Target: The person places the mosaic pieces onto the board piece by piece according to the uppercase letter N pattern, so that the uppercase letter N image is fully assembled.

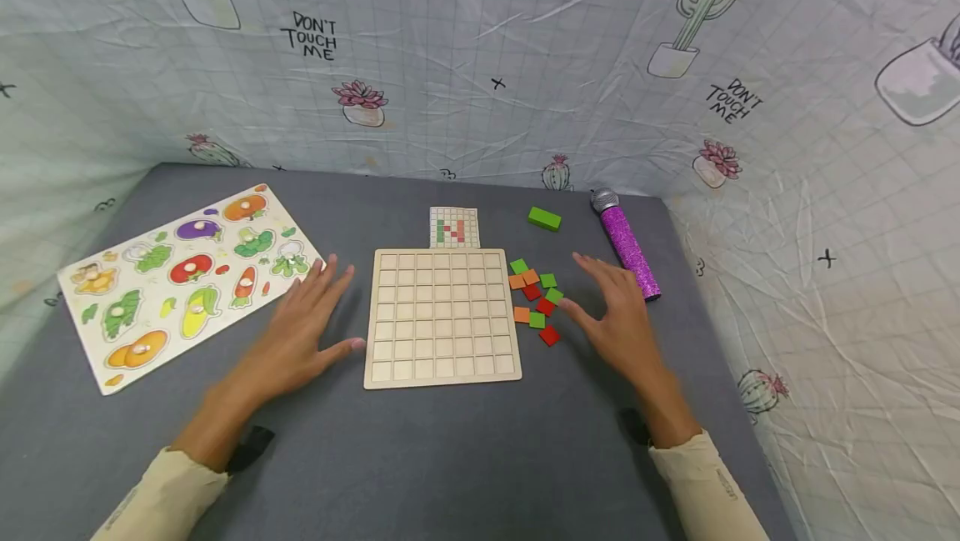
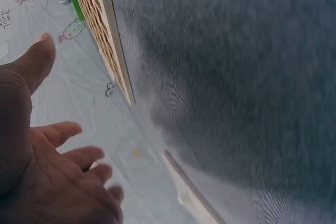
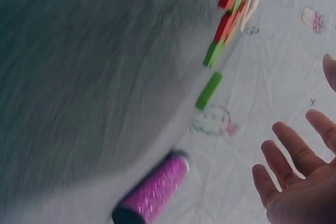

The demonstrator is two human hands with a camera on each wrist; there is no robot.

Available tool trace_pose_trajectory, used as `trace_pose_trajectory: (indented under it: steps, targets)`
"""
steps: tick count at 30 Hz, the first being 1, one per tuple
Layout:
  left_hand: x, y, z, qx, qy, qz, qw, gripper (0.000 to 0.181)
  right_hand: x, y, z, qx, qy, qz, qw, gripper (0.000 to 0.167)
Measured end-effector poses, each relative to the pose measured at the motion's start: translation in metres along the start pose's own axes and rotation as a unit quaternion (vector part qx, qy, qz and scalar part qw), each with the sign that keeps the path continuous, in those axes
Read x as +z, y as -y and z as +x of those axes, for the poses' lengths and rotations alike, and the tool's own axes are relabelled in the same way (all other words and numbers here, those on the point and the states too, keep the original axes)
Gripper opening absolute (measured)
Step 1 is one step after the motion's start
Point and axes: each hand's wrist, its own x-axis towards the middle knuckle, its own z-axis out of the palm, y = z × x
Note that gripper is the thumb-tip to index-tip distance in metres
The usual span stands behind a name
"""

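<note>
Cream fabric sleeves (image 1: 161, 495) lie nearest; the left hand (image 1: 302, 337) and right hand (image 1: 621, 320) spread, thumbs apart from fingers, gripping nothing. Between sits a pale wooden grid board (image 1: 442, 324), recesses (image 1: 424, 330) unfilled, with red, orange and green square tiles (image 1: 532, 292) just right. Placing looks unstarted; lifting one likely calls for a fingertip pinch.

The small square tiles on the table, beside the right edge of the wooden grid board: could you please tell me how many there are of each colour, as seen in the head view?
Green square tiles: 4
Orange square tiles: 3
Red square tiles: 3
Total: 10
</note>
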Motion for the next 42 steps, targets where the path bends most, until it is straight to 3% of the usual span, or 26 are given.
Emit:
trace_pose_trajectory:
  steps: [6,13,24,32,42]
  targets:
    - [0.010,0.002,0.006,0.009,0.049,-0.053,0.9973,0.103,0.015,0.002,0.013,0.011,0.009,0.056,0.9984,0.064]
    - [0.018,0.003,0.008,0.011,0.071,-0.081,0.9941,0.102,0.028,0.003,0.026,0.044,0.044,0.087,0.9943,0.052]
    - [0.020,0.001,0.011,0.012,0.097,-0.095,0.9907,0.099,0.041,-0.004,0.050,0.092,0.112,0.067,0.9872,0.037]
    - [0.019,0.001,0.011,0.015,0.103,-0.098,0.9897,0.097,0.053,-0.009,0.069,0.109,0.132,0.038,0.9846,0.025]
    - [0.020,0.001,0.010,0.016,0.105,-0.086,0.9906,0.096,0.061,-0.008,0.078,0.129,0.139,0.029,0.9814,0.020]
